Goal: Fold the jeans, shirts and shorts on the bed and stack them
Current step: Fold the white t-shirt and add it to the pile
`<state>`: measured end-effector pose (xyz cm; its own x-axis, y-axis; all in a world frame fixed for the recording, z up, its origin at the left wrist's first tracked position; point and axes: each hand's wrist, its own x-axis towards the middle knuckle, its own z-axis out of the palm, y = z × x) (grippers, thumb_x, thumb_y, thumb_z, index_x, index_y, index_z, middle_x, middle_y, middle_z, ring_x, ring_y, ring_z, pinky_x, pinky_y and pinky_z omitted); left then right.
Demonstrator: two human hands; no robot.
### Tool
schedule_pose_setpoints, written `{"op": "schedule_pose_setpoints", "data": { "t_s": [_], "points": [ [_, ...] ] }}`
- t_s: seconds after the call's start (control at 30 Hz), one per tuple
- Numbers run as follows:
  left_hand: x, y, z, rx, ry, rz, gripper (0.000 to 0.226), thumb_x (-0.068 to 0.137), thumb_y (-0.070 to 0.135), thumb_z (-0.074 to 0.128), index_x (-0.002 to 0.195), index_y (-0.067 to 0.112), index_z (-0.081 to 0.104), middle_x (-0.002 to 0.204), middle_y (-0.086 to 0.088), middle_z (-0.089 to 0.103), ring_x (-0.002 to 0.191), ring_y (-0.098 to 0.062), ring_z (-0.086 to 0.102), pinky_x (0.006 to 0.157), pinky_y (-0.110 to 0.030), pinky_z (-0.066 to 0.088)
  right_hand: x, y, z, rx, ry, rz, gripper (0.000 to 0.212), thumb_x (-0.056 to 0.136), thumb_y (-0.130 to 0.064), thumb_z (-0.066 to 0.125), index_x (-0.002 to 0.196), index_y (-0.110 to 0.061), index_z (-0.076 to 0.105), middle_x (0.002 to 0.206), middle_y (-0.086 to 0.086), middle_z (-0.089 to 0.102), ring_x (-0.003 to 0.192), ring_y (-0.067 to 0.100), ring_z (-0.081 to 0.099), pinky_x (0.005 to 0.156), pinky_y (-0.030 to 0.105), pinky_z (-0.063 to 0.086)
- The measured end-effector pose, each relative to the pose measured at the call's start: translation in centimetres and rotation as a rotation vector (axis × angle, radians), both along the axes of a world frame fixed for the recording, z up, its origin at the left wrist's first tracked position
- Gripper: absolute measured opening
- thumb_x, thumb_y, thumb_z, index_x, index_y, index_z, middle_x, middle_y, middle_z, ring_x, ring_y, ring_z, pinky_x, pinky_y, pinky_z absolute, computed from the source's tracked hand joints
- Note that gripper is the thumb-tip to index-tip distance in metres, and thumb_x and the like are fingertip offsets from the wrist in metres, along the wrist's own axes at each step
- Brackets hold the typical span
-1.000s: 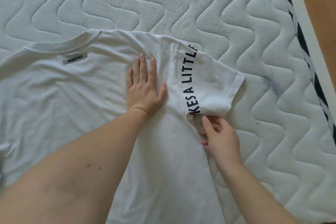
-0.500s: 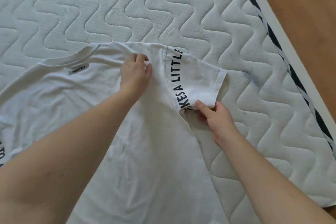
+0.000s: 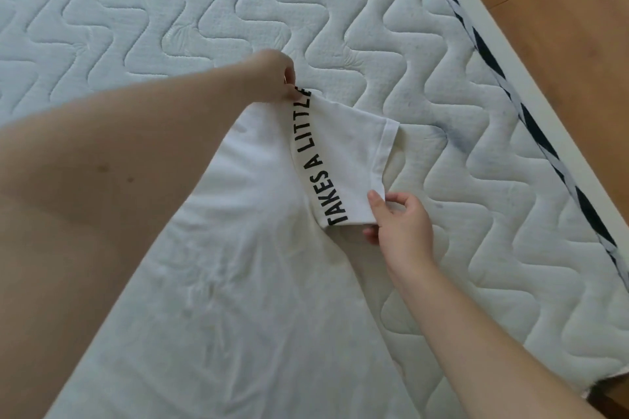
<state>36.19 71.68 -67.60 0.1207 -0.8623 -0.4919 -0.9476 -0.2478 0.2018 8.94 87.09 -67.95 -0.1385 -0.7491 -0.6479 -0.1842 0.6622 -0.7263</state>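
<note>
quilted mattress (image 3: 442,85), shirt (image 3: 258,282) in hands

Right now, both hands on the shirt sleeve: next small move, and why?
Probably carry the sleeve inward over the white printed T-shirt. The left hand pinches the shoulder seam, the right hand pinches the sleeve's lower corner, and the sleeve still lies out on the white quilted mattress.

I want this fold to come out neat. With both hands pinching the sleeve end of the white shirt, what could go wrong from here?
The left hand pinches the shoulder and the right hand the sleeve bottom, so nothing holds the shirt body, which may drag and add to its wrinkles. The fold could also run crooked.
</note>
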Motion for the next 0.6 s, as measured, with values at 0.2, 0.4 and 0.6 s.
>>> {"op": "schedule_pose_setpoints", "data": {
  "t_s": [0.2,0.4,0.6],
  "points": [
    [0.1,0.7,-1.5,-0.058,0.039,0.097,0.031,0.089,0.058,0.059,0.096,0.028,0.057,0.099,0.008,0.055,0.092,-0.019,0.051,0.078,-0.035,0.042,0.6,4.5,0.3,-0.031,0.320,0.034,0.028,0.099,-0.047,0.042,0.087,-0.023,0.052,0.080,-0.008,0.065,0.075,0.014,0.061,0.065,0.031,0.036],
    [1.6,1.0,-0.5,0.007,0.014,0.074,0.033,0.093,0.053,0.058,0.104,0.022,0.064,0.098,0.002,0.057,0.091,-0.023,0.051,0.077,-0.036,0.042,3.5,7.3,0.5,-0.323,0.267,0.366,0.028,0.090,-0.035,0.065,0.109,-0.017,0.053,0.102,-0.007,0.063,0.100,0.018,0.060,0.091,0.040,0.047],
    [1.9,1.8,-0.4,-0.086,0.211,0.261,0.022,0.089,0.045,0.067,0.096,0.026,0.058,0.095,0.006,0.061,0.069,-0.011,0.054,0.053,-0.027,0.038,4.8,6.5,0.5,-0.364,0.143,0.454,0.062,0.089,-0.027,0.069,0.135,-0.047,0.031,0.111,-0.007,0.063,0.103,0.003,0.059,0.091,0.026,0.050]
  ]
}}
